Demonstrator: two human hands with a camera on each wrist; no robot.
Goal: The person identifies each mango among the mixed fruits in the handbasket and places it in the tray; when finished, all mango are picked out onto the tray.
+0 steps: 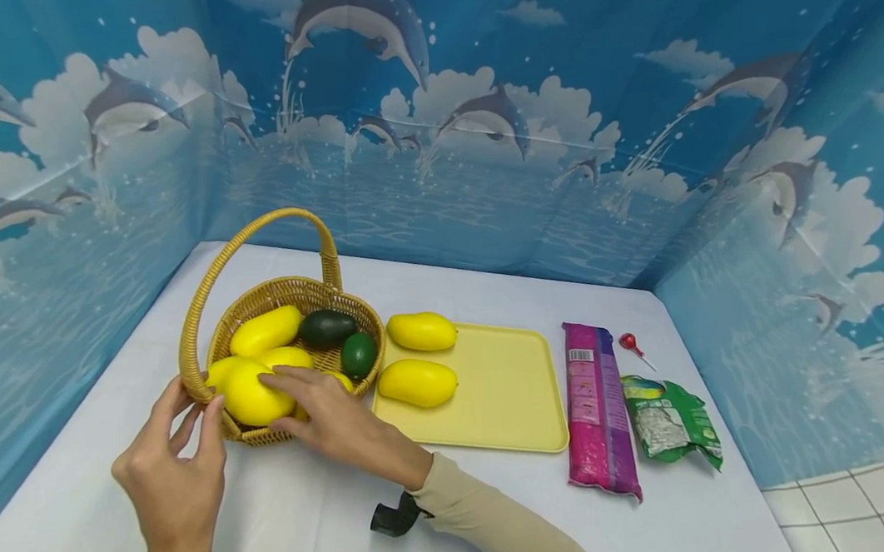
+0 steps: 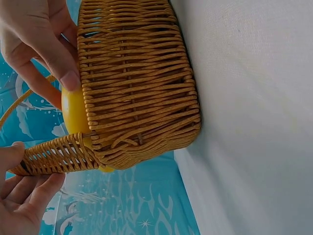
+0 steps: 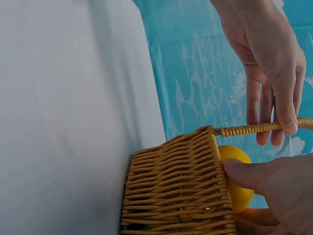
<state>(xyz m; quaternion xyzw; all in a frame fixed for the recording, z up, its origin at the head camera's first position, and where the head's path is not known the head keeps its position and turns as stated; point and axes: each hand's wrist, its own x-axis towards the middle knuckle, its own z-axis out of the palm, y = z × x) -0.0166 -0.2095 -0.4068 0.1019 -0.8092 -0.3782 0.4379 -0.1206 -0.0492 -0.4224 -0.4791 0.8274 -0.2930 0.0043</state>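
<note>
A wicker basket (image 1: 263, 298) with a tall arched handle stands on the white table at the left. My left hand (image 1: 173, 473) pinches the lower part of that handle (image 3: 244, 129) between thumb and fingers. Over the basket's front rim, my right hand (image 1: 336, 411) holds a yellow mango (image 1: 247, 394), its thumb (image 3: 242, 174) on one side and fingers round the other; the left wrist view shows the mango (image 2: 74, 110) just above the rim. Several more yellow mangoes (image 1: 266, 331) lie inside, partly hidden by the hand, beside a dark avocado (image 1: 328, 327) and a green one (image 1: 359, 355).
Two mangoes (image 1: 421, 331) lie on the left side of a yellow tray (image 1: 500, 390) right of the basket. Farther right are a purple packet (image 1: 599, 418), a green bag (image 1: 670, 422) and a red lollipop (image 1: 629, 341). Dolphin-print curtains (image 1: 423, 202) surround the table.
</note>
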